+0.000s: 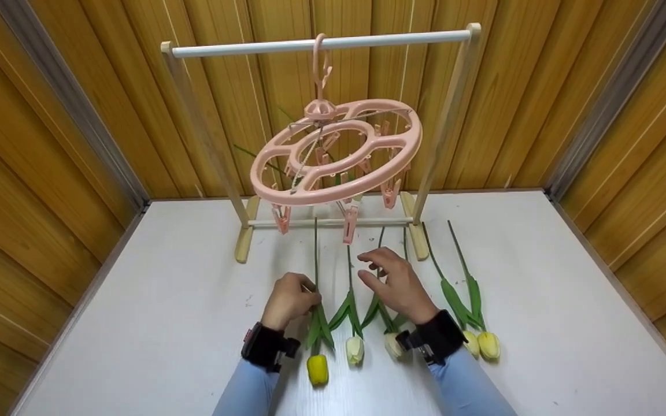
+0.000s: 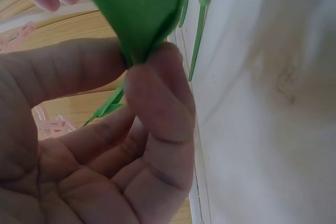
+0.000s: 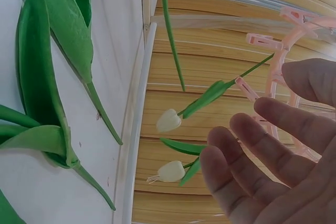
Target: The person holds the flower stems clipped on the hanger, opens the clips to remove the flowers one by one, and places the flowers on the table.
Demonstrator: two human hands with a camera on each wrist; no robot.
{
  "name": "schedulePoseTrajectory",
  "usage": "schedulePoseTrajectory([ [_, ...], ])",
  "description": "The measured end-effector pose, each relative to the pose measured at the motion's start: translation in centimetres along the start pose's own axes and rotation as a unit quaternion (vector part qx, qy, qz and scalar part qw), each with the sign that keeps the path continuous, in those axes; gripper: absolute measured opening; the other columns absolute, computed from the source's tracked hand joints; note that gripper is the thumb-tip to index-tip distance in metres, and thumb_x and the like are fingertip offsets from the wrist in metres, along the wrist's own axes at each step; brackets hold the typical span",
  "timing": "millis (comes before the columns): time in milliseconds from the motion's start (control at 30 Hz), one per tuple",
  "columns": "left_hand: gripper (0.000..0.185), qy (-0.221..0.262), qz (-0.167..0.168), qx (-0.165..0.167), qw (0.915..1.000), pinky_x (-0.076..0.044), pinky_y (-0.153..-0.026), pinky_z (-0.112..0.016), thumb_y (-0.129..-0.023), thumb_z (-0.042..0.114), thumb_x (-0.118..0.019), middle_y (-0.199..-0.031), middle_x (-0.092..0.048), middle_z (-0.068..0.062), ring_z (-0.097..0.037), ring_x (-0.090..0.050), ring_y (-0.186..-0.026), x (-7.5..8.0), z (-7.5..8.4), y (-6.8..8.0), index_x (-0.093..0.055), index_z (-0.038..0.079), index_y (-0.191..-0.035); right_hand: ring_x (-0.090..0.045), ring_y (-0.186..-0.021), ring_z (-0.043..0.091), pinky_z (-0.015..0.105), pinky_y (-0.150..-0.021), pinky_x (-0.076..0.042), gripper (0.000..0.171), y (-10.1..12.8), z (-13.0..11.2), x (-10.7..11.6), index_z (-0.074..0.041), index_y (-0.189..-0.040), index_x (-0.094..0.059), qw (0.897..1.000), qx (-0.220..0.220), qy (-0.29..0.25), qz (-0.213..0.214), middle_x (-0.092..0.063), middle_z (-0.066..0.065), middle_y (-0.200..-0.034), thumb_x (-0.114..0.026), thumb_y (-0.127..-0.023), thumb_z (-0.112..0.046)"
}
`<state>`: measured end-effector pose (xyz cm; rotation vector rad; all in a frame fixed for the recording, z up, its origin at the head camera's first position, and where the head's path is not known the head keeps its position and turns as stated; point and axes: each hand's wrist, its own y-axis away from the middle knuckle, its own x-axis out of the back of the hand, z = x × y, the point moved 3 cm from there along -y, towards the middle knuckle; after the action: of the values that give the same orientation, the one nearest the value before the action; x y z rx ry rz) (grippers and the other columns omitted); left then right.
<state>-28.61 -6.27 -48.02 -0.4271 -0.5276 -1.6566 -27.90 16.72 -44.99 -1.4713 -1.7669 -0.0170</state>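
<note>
1. The yellow tulip at the far left of the row lies on the white desk with its bloom toward the person and its stem running away toward the rack. The left hand pinches that stem right where the leaves start; the left wrist view shows thumb and forefinger pressed together on the green – a low hold like that probably keeps the floppy stem from bending.

2. The right hand hovers over the next stems with a loose, spread grip, holding nothing. My guess is it's just standing by.

3. Beside it lie a cream tulip, another pale one half under the right wrist, and two more yellow-ish tulips off to the right. All point the same way, heads near the person, stems up – laid out tidy so each is easy to grab.

4. Above hangs a pink round clip hanger on a small wooden rack, hook over the white bar, pegs dangling just over the stem tips.

5. Hard to make out:
   - The right wrist view shows a couple of pale blooms hanging from pegs at the back, but in the head view the ring mostly hides them.
   - The black wrist straps cover bits of the leaves.
   - I can't count the pegs.
</note>
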Motion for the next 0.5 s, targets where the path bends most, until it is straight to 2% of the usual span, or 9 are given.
schedulePoseTrajectory([
  [133,0.01,-0.009,-0.005,0.0,0.9999,-0.05,-0.052,-0.025,-0.081,0.002,-0.073,-0.068,-0.067,-0.006,-0.013,-0.062,-0.055,-0.28,-0.04,-0.13,-0.074,-0.005,-0.089,-0.066,-0.097,0.033,0.047,-0.08,-0.056,0.027,-0.08,0.01,-0.02,0.0,-0.122,-0.07,1.0,0.002,0.001,-0.003,-0.068,0.017,-0.118,-0.069,-0.098,-0.011],
  [300,0.009,-0.023,-0.006,-0.007,0.9997,-0.049,-0.053,-0.025,-0.079,0.001,-0.074,-0.069,-0.066,-0.006,-0.013,-0.059,-0.056,-0.52,-0.26,-0.3,-0.074,-0.005,-0.086,-0.066,-0.098,0.036,0.039,-0.079,-0.055,0.027,-0.1,0.1,-0.2,0.0,-0.122,-0.07,1.0,0.005,0.002,-0.01,-0.067,0.017,-0.118,-0.069,-0.099,-0.012],
  [500,0.009,-0.009,-0.001,-0.009,0.9999,-0.052,-0.05,-0.027,-0.08,0.0,-0.073,-0.072,-0.068,-0.009,-0.018,-0.065,-0.055,-0.78,-0.86,-0.57,-0.073,-0.006,-0.087,-0.066,-0.099,0.039,0.049,-0.08,-0.056,0.027,-0.01,0.1,-0.44,0.001,-0.123,-0.069,1.0,0.002,-0.01,-0.019,-0.067,0.018,-0.118,-0.068,-0.1,-0.013],
])
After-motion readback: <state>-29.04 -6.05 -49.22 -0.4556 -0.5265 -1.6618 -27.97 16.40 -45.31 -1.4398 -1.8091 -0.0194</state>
